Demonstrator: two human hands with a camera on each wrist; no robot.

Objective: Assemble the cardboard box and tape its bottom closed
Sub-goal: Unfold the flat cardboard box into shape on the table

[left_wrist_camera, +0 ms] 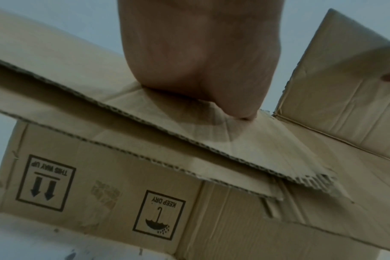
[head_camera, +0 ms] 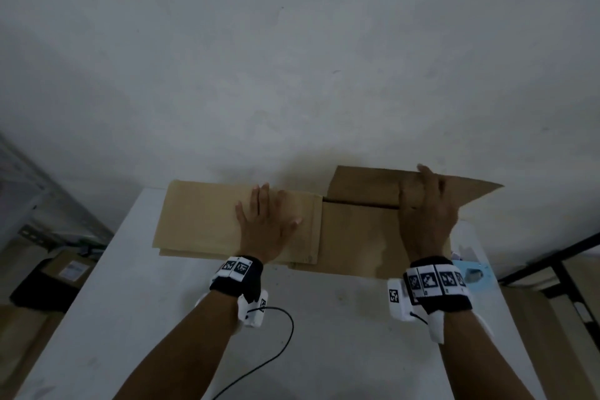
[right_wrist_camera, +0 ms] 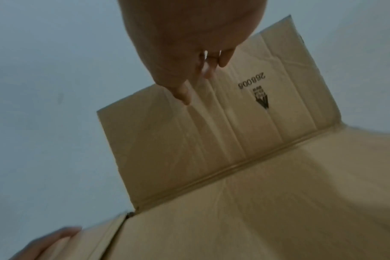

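One cardboard box (head_camera: 357, 230), near edge behind two hands: left hand (head_camera: 266, 227) flat atop, right hand (head_camera: 425, 214) gripping raised flap (head_camera: 363, 185).

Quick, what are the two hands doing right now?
Left hand: open, pressing flat on the box.
Right hand: on a raised flap; whether it grips is unclear.

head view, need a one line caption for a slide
Left hand presses a flattened cardboard box on the table while right hand lifts a flap.
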